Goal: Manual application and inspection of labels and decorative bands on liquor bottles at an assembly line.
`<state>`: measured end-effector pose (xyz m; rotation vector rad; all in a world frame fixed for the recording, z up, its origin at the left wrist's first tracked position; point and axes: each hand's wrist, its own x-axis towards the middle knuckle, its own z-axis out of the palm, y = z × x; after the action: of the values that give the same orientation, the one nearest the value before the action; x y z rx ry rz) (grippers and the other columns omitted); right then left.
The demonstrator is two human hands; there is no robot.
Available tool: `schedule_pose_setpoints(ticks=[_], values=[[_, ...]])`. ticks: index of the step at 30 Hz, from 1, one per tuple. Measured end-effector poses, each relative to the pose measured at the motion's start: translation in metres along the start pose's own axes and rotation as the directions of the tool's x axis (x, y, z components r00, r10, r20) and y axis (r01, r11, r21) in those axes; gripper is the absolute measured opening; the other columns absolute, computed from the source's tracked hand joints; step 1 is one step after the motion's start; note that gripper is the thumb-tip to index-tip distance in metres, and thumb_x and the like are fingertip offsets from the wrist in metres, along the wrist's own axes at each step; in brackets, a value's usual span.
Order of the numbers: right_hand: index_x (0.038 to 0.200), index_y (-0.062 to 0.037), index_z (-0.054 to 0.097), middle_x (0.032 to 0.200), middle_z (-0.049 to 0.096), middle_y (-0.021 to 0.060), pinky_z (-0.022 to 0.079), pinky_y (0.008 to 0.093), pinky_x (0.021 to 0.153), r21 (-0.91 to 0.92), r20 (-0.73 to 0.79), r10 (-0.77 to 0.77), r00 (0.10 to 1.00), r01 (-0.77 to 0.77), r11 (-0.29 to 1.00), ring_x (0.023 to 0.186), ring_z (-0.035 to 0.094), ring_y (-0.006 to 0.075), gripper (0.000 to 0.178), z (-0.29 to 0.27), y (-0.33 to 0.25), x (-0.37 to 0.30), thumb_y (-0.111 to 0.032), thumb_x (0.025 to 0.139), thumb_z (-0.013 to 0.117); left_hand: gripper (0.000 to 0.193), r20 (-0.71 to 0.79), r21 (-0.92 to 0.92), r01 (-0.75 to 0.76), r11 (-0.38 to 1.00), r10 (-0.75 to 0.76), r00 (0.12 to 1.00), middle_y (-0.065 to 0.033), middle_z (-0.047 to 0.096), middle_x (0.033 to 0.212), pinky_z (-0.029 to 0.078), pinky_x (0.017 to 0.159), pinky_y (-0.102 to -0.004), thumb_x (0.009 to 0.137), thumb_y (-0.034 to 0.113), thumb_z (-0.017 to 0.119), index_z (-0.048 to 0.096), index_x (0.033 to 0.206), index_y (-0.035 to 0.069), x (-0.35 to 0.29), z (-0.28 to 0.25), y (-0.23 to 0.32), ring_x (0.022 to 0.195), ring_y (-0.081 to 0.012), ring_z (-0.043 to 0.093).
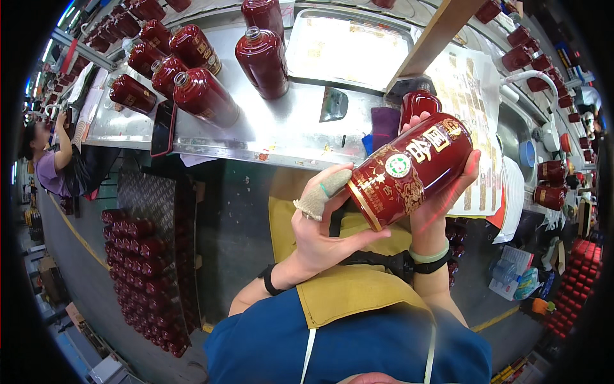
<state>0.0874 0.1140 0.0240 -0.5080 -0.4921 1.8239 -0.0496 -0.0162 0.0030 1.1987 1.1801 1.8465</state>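
A glossy dark red bottle [441,163] with gold ornament, pale lettering and a round green-and-white emblem lies tilted in front of me, between my hands. My right hand [438,205] grips it from below and behind, with fingertips showing over its upper edge and the thumb along its right end. At the bottle's lower left end is my left hand [310,227], thumb and index finger curled around the base. A knitted finger cover [323,192] sits on that index finger. Behind the held bottle, another red bottle [419,102] stands partly hidden.
Several red bottles [261,64] stand on the metal workbench [281,131]. A bright tray [291,64] lies at the back, beside a wooden post [428,48]. Sheets of gold decals [470,153] are at the right. Stacked bottles [137,269] fill the lower left; a person [54,160] works far left.
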Motion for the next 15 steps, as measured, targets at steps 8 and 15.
schedule_pose_setpoints(ticks=[8,15], values=[[0.147,0.0026,0.045,0.137,0.059,0.0238,0.051,0.0495,0.107,0.008,-0.066,-0.006,0.998,0.007,1.000,0.124,0.061,0.0344,0.096,0.000,0.003,0.004,-0.075,0.091,0.052,0.090,0.126,0.273,-0.207,0.940,0.178,0.976,-0.0204,0.041,0.150,0.053,0.108,-0.0424,0.069,0.004,0.095,0.045,0.143,-0.004,0.006,-0.006,0.001,0.130,-0.0306,0.056],[0.146,0.0022,0.045,0.136,0.059,0.0224,0.052,0.0482,0.105,0.036,-0.057,-0.011,0.998,0.013,0.999,0.123,0.061,0.0331,0.095,-0.001,0.002,0.004,-0.075,0.091,0.052,0.096,0.223,0.277,-0.398,0.875,0.344,0.912,-0.0180,0.035,0.153,0.055,0.104,-0.0416,0.069,0.012,0.096,0.040,0.146,-0.001,0.010,-0.003,-0.013,0.127,-0.0322,0.059]])
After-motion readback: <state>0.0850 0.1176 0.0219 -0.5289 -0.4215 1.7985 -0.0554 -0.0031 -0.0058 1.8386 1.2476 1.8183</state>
